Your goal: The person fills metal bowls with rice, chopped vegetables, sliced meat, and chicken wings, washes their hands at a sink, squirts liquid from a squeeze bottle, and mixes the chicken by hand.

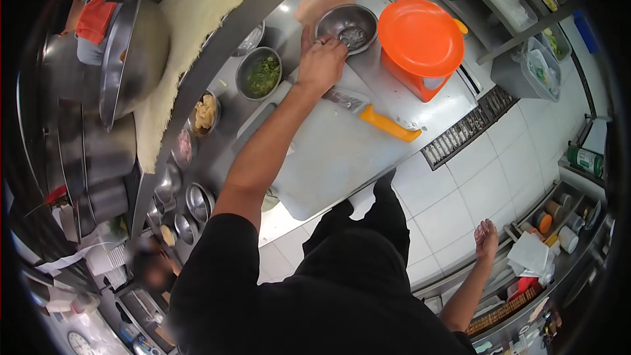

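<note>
My left hand [322, 64] reaches across the counter to a steel bowl [330, 21], its fingers bent over the near rim. A small shiny round patch or object lies inside that bowl; what it is I cannot make out. Below the hand, a knife with a yellow handle [389, 125] rests along the far edge of a white cutting board [335, 151]; its blade is partly hidden. My right hand [486, 240] hangs out to the side above the floor, fingers loosely apart, holding nothing.
An orange lidded bucket [420, 36] stands right of the bowl. Bowls of chopped greens [261, 76] and yellowish pieces [204, 112] line the counter's left. A floor grate [468, 125] runs beyond the counter. Right is a crowded shelf [526, 250]; another person [154, 266] is lower left.
</note>
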Tool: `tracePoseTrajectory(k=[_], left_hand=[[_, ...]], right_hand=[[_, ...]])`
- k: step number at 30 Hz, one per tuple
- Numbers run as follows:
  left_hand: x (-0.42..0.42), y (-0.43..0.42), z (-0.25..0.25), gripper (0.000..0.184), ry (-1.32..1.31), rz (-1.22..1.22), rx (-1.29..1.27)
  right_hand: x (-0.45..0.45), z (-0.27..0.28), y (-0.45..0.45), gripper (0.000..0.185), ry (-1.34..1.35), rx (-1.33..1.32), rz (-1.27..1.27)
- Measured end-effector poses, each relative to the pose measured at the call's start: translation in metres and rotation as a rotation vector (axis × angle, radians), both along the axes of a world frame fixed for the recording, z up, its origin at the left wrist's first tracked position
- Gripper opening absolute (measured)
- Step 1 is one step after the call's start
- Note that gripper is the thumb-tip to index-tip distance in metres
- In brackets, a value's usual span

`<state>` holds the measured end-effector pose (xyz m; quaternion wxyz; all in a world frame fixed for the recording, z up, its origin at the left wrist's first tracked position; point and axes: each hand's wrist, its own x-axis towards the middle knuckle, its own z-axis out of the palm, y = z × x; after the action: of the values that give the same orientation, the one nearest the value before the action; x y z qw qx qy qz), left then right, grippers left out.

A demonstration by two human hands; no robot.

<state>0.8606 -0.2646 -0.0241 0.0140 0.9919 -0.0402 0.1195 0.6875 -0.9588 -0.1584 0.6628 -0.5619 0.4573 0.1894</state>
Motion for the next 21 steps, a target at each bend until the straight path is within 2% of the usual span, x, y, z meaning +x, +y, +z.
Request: tracePoseTrajectory(k=[4,6,8,11,14,15,16,19,21], left_hand=[[-0.011,0.033,0.017,0.013,-0.168,0.111,0.126],[-0.013,0.072,0.026,0.018,-0.183,0.347,0.297],[-0.018,0.127,0.030,0.023,-0.318,0.384,0.389],[-0.025,0.209,0.001,0.028,-0.204,0.568,0.080],[-0.024,0.195,0.028,0.034,0.118,0.769,-0.053],[-0.021,0.206,0.011,0.041,0.054,0.806,-0.160],[-0.018,0.220,-0.003,0.040,0.051,0.816,-0.157],[-0.019,0.203,-0.001,0.039,0.026,0.781,-0.118],[-0.018,0.191,-0.001,0.038,-0.017,0.771,-0.109]], right_hand=[[0.014,-0.004,0.002,0.036,-0.016,0.004,0.042],[0.022,-0.002,0.006,0.035,-0.008,-0.014,0.067],[0.027,-0.002,0.005,0.036,-0.007,-0.021,0.098],[0.039,-0.003,0.009,0.036,-0.014,-0.031,0.161],[0.043,0.000,0.007,0.036,-0.026,-0.039,0.203],[0.044,0.001,0.006,0.036,-0.026,-0.042,0.206],[0.046,0.003,0.005,0.035,-0.028,-0.045,0.212],[0.048,0.013,0.008,0.043,-0.011,-0.081,0.218],[0.048,-0.003,-0.006,0.050,-0.013,-0.072,0.221]])
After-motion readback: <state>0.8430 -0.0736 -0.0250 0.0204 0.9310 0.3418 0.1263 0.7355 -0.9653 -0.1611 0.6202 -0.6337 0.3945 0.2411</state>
